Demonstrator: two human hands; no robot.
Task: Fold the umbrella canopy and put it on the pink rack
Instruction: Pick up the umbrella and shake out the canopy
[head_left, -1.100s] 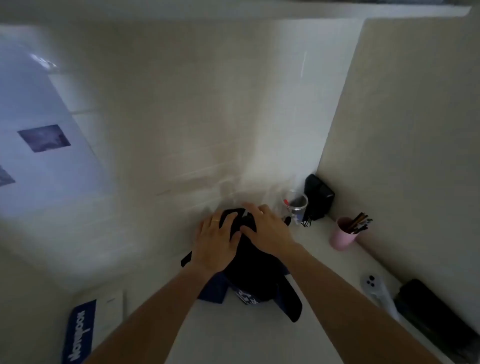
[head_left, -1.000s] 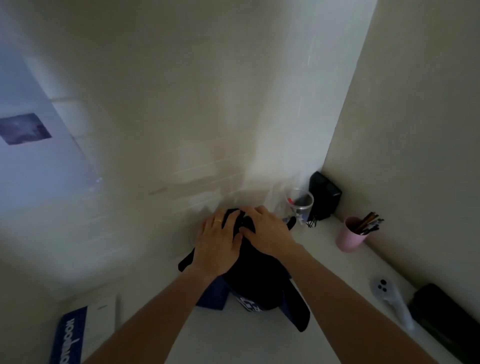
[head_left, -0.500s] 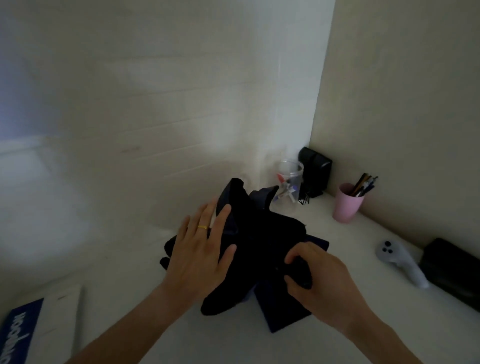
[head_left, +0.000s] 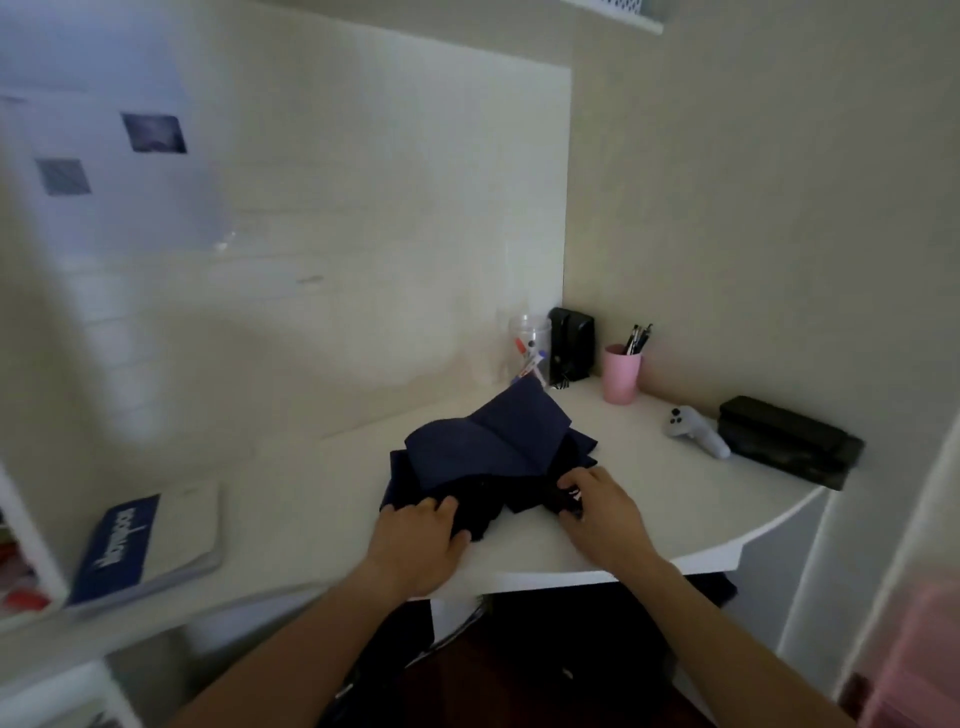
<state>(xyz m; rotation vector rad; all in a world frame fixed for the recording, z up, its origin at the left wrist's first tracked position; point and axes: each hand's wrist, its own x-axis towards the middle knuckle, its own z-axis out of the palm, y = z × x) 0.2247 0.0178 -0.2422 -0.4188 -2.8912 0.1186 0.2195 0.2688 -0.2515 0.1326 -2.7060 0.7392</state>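
Note:
The dark navy umbrella canopy (head_left: 488, 447) lies bunched in flat folds on the white desk (head_left: 649, 499), near its front edge. My left hand (head_left: 421, 540) grips the cloth's near left edge, fingers curled into the fabric. My right hand (head_left: 597, 506) pinches the dark folds at the near right side. A blurred pink shape (head_left: 919, 654) shows at the far lower right edge; I cannot tell if it is the rack.
A pink cup of pens (head_left: 622, 373), a clear jar (head_left: 530, 348) and a black box (head_left: 571, 343) stand in the desk's back corner. A white controller (head_left: 693, 430) and a black case (head_left: 787, 441) lie to the right. A blue-and-white booklet (head_left: 145, 540) lies left.
My hands left the top of the bundle and came down to its near edges. The canopy now lies flatter with a fold opened upward. The view pulled back and down.

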